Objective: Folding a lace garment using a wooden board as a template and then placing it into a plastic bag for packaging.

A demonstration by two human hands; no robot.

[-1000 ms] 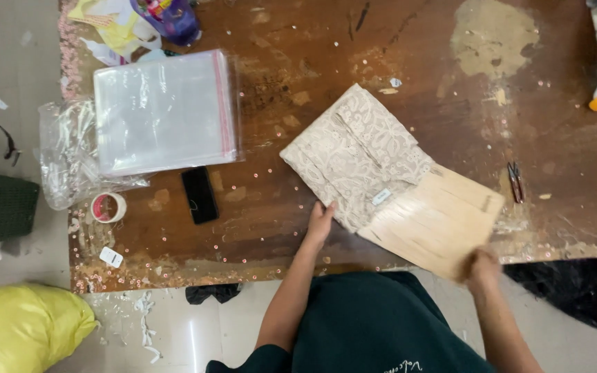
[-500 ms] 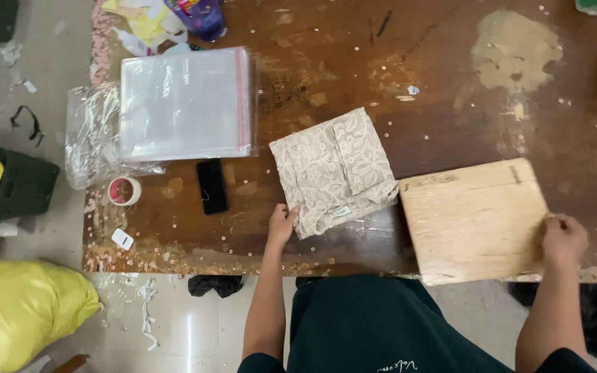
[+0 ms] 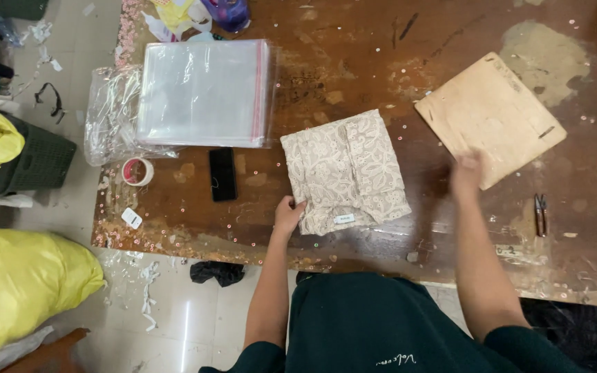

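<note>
A folded beige lace garment (image 3: 345,171) lies on the worn brown table (image 3: 354,62) in front of me. My left hand (image 3: 287,213) rests on its near left corner, fingers pressing the fabric. A thin square wooden board (image 3: 490,114) lies flat to the right of the garment. My right hand (image 3: 466,174) hovers, blurred, just off the board's near edge and holds nothing.
A stack of clear plastic bags (image 3: 203,93) lies at the back left, with a black phone (image 3: 222,174) and a tape roll (image 3: 136,170) near it. Small snips (image 3: 539,213) lie at the right. A yellow sack (image 3: 25,280) and a dark basket (image 3: 32,162) stand on the floor.
The board has been pulled out from the garment and moved to the right and farther back. My right hand has let go of it. My left hand stays on the garment.
</note>
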